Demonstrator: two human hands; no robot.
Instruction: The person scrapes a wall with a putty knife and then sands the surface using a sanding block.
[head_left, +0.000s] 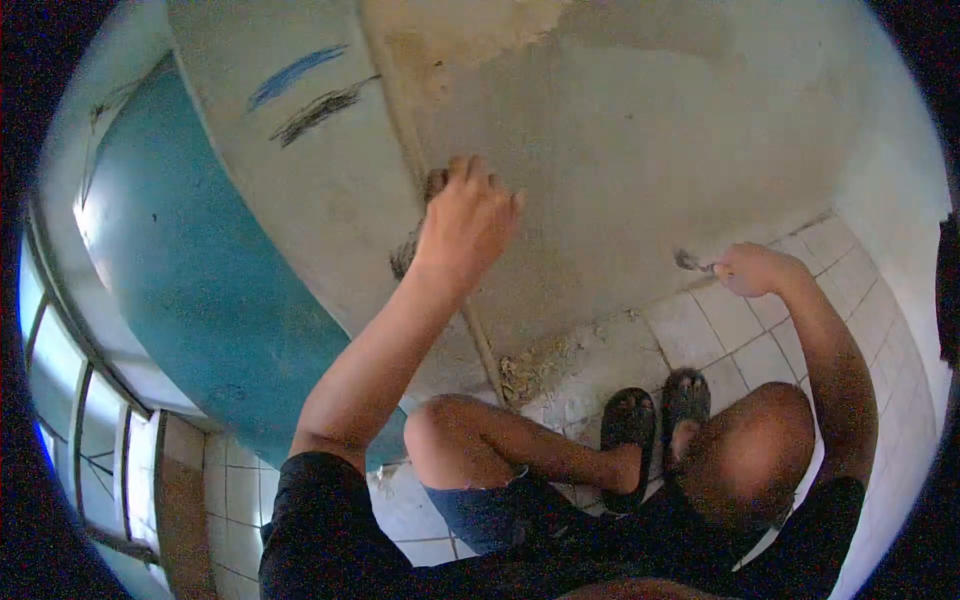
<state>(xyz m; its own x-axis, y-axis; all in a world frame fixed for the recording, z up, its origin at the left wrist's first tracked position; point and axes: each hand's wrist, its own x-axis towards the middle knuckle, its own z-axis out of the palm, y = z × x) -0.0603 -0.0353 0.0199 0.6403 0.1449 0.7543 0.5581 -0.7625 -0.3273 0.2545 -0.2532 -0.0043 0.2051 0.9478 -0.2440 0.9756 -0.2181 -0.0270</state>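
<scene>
My left hand (472,215) is at the wall (620,150), near the corner edge, its fingers bent against the surface. A dark thing shows beside its fingertips; what it is I cannot make out. Lower right, my right hand (752,270) is closed around the handle of a small tool (692,262) with a dark, blurred head, held above the tiled floor close to the base of the wall. Damp-looking darker patches lie on the wall around my left hand.
Crumbled debris (530,372) lies at the wall's foot. My sandalled feet (630,430) rest on the tiled floor (700,325). A teal panel (220,250) curves down the left, beside a barred window (90,400). Blue and black marks (298,75) show on the upper left wall.
</scene>
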